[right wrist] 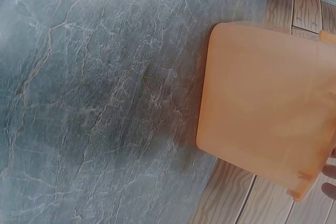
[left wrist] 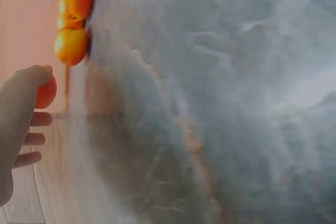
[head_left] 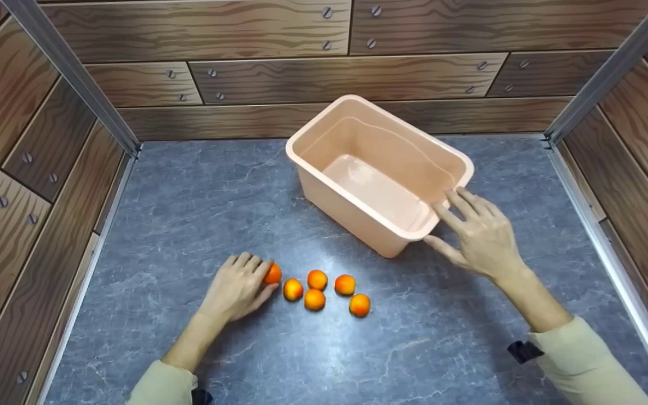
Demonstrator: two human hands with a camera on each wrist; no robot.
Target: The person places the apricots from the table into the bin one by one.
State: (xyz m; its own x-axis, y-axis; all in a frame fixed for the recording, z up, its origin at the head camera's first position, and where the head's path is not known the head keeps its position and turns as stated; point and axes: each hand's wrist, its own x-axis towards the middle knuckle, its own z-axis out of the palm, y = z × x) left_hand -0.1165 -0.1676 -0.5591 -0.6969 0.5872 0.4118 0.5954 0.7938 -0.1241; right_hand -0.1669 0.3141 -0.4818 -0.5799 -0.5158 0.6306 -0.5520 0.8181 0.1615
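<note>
My left hand (head_left: pixel 235 291) holds a small orange-red fruit (head_left: pixel 272 274) between thumb and fingers, low over the grey surface. In the left wrist view the thumb covers part of that held fruit (left wrist: pixel 46 93). Several similar yellow-orange fruits lie just right of it, the closest being a round fruit (head_left: pixel 293 289) and the farthest another fruit (head_left: pixel 359 305). My right hand (head_left: pixel 484 239) is at the right end of a peach-coloured plastic bin (head_left: pixel 352 216), its extended fingertips at the rim. Part of this hand shows at the edge of the right wrist view, beside the bin's end wall (right wrist: pixel 268 103).
The bin stands upright at an angle, its inside floor (head_left: pixel 369 180) bare. A grey marbled tabletop (head_left: pixel 189 197) lies under everything. Wood-patterned panels (head_left: pixel 346 79) close off the back and both sides, with metal rails (head_left: pixel 611 270) along the side edges.
</note>
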